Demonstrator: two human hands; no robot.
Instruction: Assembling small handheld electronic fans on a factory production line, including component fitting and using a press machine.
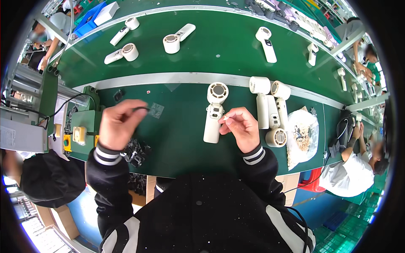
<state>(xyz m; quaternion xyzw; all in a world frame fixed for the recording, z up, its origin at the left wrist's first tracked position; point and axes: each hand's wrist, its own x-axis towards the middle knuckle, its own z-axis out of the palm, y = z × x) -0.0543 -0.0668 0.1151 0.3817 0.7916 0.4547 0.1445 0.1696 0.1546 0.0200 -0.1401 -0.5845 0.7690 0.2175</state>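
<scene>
Fan: a cream handheld fan (214,111) lies flat on the green surface (181,139), dead centre, just ahead of the person.
Axis: long axis runs 12 to 6, round head with the grille at 12, handle toward the person at 6, tilted a hair left at the bottom.
Right hand: the right hand (241,128) sits at 3 o'clock of the handle, touching it, fingers pinched narrow on a tiny pale part, too small to make out.
Left hand: the left hand (120,123) hovers way over at 9, pinched on a thin dark bit.
Nearby: small clear plastic piece (157,110) by that hand, pile of black parts (136,151) at 7, three more cream fans (272,109) at 3, clear bag of small parts (303,135) past them.
Room: conveyor belt (219,46) at 12 carrying more fans; other workers along both edges.
</scene>
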